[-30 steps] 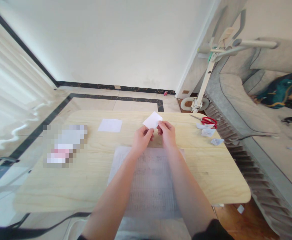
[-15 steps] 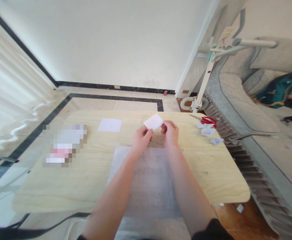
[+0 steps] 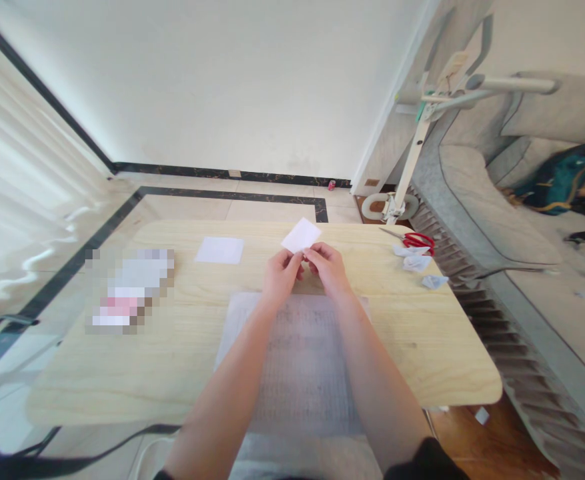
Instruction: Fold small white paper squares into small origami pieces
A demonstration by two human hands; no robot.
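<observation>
Two hands meet over the table's (image 3: 182, 373) far middle, both pinching one small white paper (image 3: 301, 235). Your left hand (image 3: 281, 273) has thumb & fingertips closed on the paper's near-left corner; your right hand (image 3: 323, 265) is closed on its near edge just beside, fingers curled in. The hands touch or nearly touch at the fingertips, can't tell which. The paper sticks up & away from you, tilted, lifted off the table.

Under your forearms lies a pale mat (image 3: 297, 373) w/ a faint grid, near centre of the table. A 2nd white square (image 3: 219, 250) lies flat on the far side, left of your hands, well apart from them. Far right: red scissors (image 3: 415, 240) at the table edge, w/ a few crumpled white scraps (image 3: 417, 262) just near of them. A blurred-out patch sits on the table's left part; can't tell what's there.

Off the table: a grey sofa (image 3: 482, 213) to the right w/ a teal bag (image 3: 557, 180) on it, and a white stand (image 3: 412, 167) by the far-right corner.
</observation>
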